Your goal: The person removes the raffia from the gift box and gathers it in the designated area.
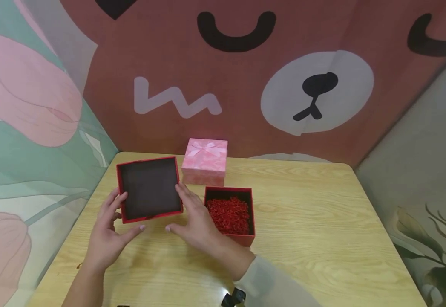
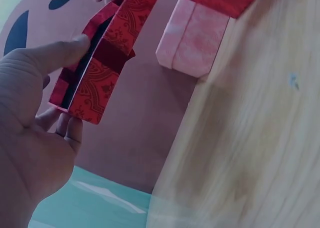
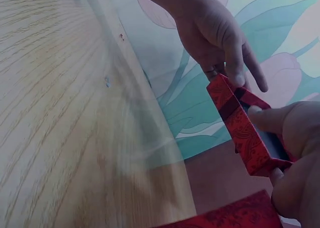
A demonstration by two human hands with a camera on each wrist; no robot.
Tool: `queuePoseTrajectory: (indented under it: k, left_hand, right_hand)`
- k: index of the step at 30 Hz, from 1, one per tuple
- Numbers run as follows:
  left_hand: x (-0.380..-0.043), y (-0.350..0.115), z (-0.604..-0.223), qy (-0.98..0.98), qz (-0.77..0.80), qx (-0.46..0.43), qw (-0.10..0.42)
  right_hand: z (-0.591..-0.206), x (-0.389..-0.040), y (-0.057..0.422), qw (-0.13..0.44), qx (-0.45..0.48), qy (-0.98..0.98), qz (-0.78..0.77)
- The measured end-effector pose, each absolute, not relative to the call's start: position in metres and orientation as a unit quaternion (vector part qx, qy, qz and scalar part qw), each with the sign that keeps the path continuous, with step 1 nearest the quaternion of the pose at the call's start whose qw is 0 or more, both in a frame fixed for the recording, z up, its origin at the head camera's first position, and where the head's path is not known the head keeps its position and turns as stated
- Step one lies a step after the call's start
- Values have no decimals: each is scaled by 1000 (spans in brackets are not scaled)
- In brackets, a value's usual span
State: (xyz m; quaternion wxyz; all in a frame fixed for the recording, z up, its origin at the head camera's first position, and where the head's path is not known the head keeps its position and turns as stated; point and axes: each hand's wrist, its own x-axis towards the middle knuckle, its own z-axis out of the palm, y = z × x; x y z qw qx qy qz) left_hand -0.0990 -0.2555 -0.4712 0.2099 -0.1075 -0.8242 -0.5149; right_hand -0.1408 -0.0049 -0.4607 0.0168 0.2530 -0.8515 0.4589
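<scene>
Both hands hold up a red box lid (image 1: 150, 187), its dark hollow underside turned toward me. The left hand (image 1: 105, 236) grips its left edge, with the thumb spread below in the head view. At the opposite side, the right hand (image 1: 201, 226) has its fingers on the lid's right edge. Dark red patterning and a ribbon band show on the lid's outside (image 2: 102, 83) in the left wrist view. Just right of the right hand stands an open red box (image 1: 241, 240), with red shredded paper (image 1: 228, 213) inside.
A pink gift box (image 1: 205, 164) with a bow stands at the back of the wooden table (image 1: 303, 221), behind the open box. A bear-patterned wall (image 1: 242, 81) rises past the table's far edge. A black device (image 1: 233, 297) shows near the right sleeve.
</scene>
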Motion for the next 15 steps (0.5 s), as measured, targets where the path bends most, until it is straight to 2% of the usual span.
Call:
queuePoseTrajectory:
  k: [15]
  left_hand:
    - [-110, -289, -479, -868, -451, -80, 193]
  right_hand:
    - [-464, -147, -41, 45, 254, -875, 410]
